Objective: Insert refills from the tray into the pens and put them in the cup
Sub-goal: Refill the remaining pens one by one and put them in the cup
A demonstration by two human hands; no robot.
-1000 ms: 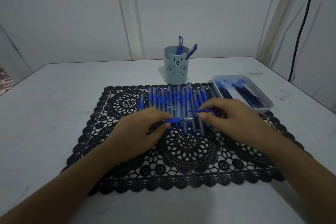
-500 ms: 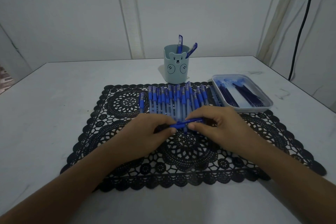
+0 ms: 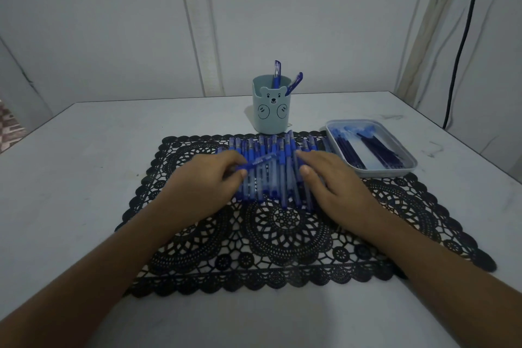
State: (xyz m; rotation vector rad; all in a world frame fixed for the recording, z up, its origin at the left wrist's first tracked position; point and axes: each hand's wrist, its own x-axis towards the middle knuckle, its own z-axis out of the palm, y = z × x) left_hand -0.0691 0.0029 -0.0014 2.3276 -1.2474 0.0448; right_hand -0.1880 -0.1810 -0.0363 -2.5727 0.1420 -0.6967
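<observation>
Left hand holding pen over pen row

Left hand (image 3: 209, 178): grip clamped on the left end of a blue pen (image 3: 262, 161), which lies slantwise over the row of pens (image 3: 271, 186) on the black lace mat (image 3: 282, 237). Right hand (image 3: 330, 178) sits just right of the pen's far end, fingers bent over the row; can't tell if its grip is on anything. Bear-face cup (image 3: 271, 116) stands just past the mat's far edge with two capped pens (image 3: 277, 72) in it. Tray (image 3: 409, 162) at right holds dark refills (image 3: 378, 150). All on a white desk (image 3: 70, 178).
</observation>
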